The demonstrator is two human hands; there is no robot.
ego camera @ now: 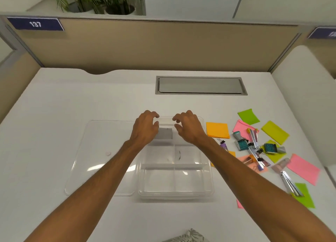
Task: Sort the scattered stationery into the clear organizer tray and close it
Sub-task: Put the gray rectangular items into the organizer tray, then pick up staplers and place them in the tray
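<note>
The clear organizer tray (175, 190) sits in the middle of the white desk, its compartments showing through. Its clear lid (101, 150) lies flat to the left, joined at the tray's left side. My left hand (145, 129) and my right hand (187, 127) hover over the tray's far end, fingers curled and apart, holding nothing. A grey label (164, 134) shows between them. To the right lie scattered stationery: an orange sticky pad (217, 130), pink (302, 169) and green notes (275, 131), stamps (241, 143), staplers (254, 140) and binder clips (223, 144).
A metal cable hatch (201, 85) is set into the desk behind the tray. A beige partition (145, 47) with a blue "137" sign (35, 24) closes the back. Potted plants (101, 0) stand beyond it. Patterned fabric (187, 237) shows at the front edge.
</note>
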